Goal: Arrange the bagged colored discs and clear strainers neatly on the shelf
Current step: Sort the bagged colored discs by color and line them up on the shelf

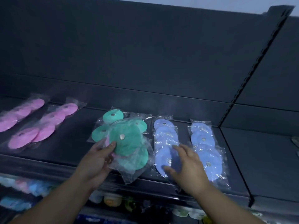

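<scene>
Pink plastic-bagged discs [40, 125] and blue plastic-bagged discs [203, 139] lay rowed on the dark shelf [72, 147]; your left grip [98, 159] pinched the unplaced, jumbled green plastic-bagged discs [127, 143], your right grip [187, 165] spread.

We look forward and down from head height, close to the front edge of a dark grey shelf [72, 143].

A: Back panel [129, 46]?
B: Dark grey, matte, plain. One seam [145, 91] runs across it, low down.
A: Shelf [72, 147]?
B: Same dark grey, flat deck, front edge in shadow.
A: Right side?
B: Slotted upright [252, 73], tilted in this view, divides this bay from the next bay [258, 151], which is equally dark.
A: Below?
B: Lower shelf with blurred coloured goods [111, 200]; cannot identify them.
A: Light?
B: Dim, bluish. Pale wall strip [210, 4] at top right.
</scene>
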Motion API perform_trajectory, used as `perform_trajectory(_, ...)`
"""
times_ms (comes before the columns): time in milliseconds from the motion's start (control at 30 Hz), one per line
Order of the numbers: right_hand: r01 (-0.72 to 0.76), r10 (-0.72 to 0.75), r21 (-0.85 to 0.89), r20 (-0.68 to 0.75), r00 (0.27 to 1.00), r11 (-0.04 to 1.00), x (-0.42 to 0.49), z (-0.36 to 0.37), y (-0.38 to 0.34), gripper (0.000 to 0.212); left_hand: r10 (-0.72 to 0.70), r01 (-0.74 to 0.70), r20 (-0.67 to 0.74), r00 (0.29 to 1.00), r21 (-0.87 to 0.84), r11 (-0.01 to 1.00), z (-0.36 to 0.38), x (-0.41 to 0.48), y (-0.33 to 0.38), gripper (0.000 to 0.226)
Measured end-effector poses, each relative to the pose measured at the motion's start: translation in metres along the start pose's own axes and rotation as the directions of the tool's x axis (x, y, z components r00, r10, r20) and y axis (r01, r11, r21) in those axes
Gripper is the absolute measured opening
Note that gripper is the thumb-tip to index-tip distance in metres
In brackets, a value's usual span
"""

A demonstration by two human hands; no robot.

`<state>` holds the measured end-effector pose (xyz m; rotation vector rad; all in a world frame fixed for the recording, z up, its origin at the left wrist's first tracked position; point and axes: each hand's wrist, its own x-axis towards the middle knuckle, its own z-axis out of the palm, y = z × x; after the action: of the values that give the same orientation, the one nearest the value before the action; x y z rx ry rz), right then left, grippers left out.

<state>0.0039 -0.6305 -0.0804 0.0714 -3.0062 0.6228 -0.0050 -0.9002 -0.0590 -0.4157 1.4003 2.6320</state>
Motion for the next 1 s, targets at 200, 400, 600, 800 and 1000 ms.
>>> perform_trajectory(200, 0.057, -0.049, -0.089, 0.090, 0.995, 0.994, 0.008, 0.016, -0.002, 0.073, 0.005, -0.005, -0.008, 1.000, -0.004, 1.000, -0.002, 0.001, 0.004, 0.034)
perform_trajectory(400, 0.054, -0.052, -0.037, 0.052, 0.997, 0.998, 0.020, 0.015, -0.003, 0.055, 0.005, -0.005, -0.035, 0.999, -0.011, 1.000, -0.001, -0.005, 0.002, 0.044)
perform_trajectory(600, 0.112, -0.111, -0.013, 0.074, 0.991, 0.994, 0.009, 0.003, -0.005, 0.044, 0.025, -0.026, -0.034, 0.999, -0.003, 1.000, 0.007, -0.014, 0.001, 0.043)
perform_trajectory(800, -0.324, 0.032, 0.797, 0.358, 0.933, 0.510, -0.003, -0.013, -0.054, 0.029, -0.036, 0.036, 0.000, 0.999, 0.020, 0.999, 0.021, -0.027, -0.009, 0.039)
perform_trajectory(1000, -0.558, -0.073, 0.818, 0.570, 0.818, 0.141, -0.006, -0.011, -0.053, 0.026, -0.065, 0.063, -0.096, 0.993, -0.019, 0.998, 0.017, -0.041, -0.020, 0.030)
